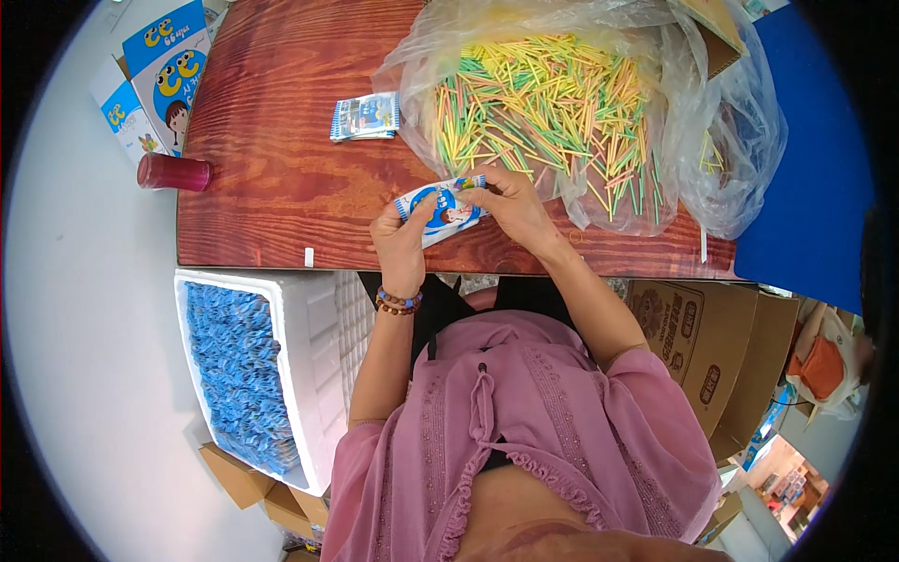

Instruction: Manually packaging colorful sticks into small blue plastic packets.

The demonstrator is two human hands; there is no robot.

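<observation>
A: Head view. Step in hand, my read: filling a small blue-and-white packet [440, 211] w/ sticks. Both hands on it, held just above the near edge of the wooden table [281, 187].

B: Grip?

A: Left hand [401, 245] closed on the packet's lower end, thumb over the front. Right hand [513, 208] pinched narrow at the packet's top end, fingertips together at the mouth; a yellow-green stick tip seems to show there, too small to be sure.

B: Around the grip?

A: Just beyond the right hand: clear plastic bag [581, 112] heaped w/ coloured sticks [543, 103]. Beyond the left hand, well apart: stack of same packets [365, 117]. Far left of grip: red cup [174, 172] on its side. Below-left, off the table: white foam box [309, 375] of blue packets.

B: Next move calls for?

A: Judgement only: steady packet, mouth kept open, sticks fed in straight.
</observation>
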